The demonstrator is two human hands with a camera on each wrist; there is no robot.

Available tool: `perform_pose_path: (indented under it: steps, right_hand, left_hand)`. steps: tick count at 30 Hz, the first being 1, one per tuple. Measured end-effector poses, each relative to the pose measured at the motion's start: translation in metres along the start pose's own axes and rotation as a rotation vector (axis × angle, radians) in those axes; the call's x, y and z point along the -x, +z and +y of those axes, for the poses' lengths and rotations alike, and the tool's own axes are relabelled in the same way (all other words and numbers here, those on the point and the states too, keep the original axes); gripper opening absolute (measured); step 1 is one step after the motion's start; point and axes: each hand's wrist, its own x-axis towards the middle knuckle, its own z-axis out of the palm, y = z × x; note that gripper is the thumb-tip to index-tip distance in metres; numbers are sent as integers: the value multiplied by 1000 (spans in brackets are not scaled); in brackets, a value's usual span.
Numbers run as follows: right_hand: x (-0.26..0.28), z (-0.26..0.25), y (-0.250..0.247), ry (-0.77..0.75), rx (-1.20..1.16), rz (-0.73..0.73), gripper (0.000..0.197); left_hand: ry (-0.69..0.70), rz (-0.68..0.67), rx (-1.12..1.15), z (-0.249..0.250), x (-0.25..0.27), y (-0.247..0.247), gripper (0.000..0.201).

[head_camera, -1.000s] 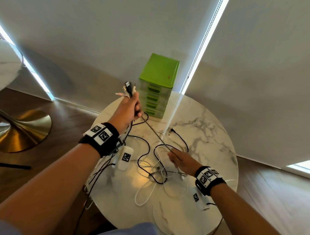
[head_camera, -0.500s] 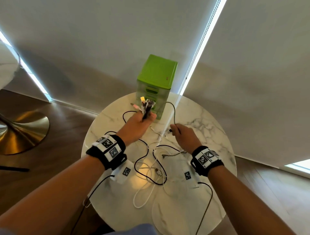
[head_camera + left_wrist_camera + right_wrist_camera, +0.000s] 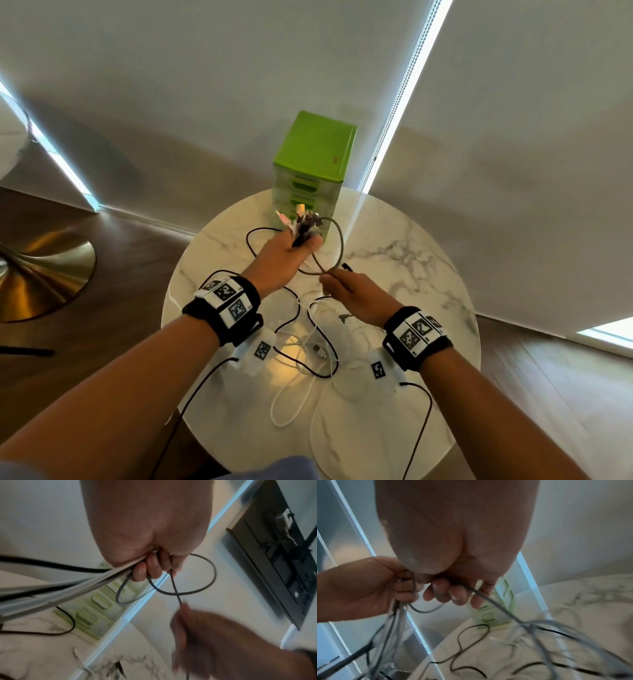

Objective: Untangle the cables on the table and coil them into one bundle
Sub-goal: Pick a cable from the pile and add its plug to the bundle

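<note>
The right hand [image 3: 356, 294] is now looping a grey braided cable [image 3: 339, 246] toward the left hand [image 3: 284, 260], which is gripping gathered plug ends [image 3: 303, 224]; several cables are lying loose on the round marble surface [image 3: 411, 260].

Counter [image 3: 411, 260] looks like glossy white marble with grey veins. Green drawer box [image 3: 317, 150] is smooth plastic. One grey cable [image 3: 339, 240] looks braided and matt; floor [image 3: 120, 274] is wood.

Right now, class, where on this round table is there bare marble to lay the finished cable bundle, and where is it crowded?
Free: the right part of the marble table, between the green drawer unit and the table's right rim. Crowded: the middle and near side, where black and white cables loop below the left hand and right hand. A black cable also loops left of the drawers.
</note>
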Motion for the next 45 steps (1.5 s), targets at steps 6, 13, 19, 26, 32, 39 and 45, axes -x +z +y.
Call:
perform_pose_path:
  steps: [6, 13, 19, 26, 32, 39, 45]
  right_hand:
    - [22, 70, 9, 196, 34, -106, 33]
    - [-14, 73, 0, 178, 328, 106, 27]
    - [-39, 18, 10, 58, 413, 246, 23]
    - [-54, -70, 79, -185, 352, -149, 40]
    - [-84, -139, 124, -373, 44, -169, 21]
    - [-111, -172, 168, -379, -192, -99, 9]
    - [-122, -164, 225, -245, -138, -232, 9]
  left_hand:
    - [-20, 203, 50, 3, -13, -54, 30]
    - [61, 179, 11, 7, 4, -61, 21]
    - [58, 221, 40, 7, 24, -70, 31]
    - [35, 345, 188, 5, 53, -101, 27]
    - [-5, 468, 215, -14, 87, -156, 22]
    - [-61, 624, 260, -38, 138, -215, 32]
    - [-121, 747, 485, -73, 177, -248, 15]
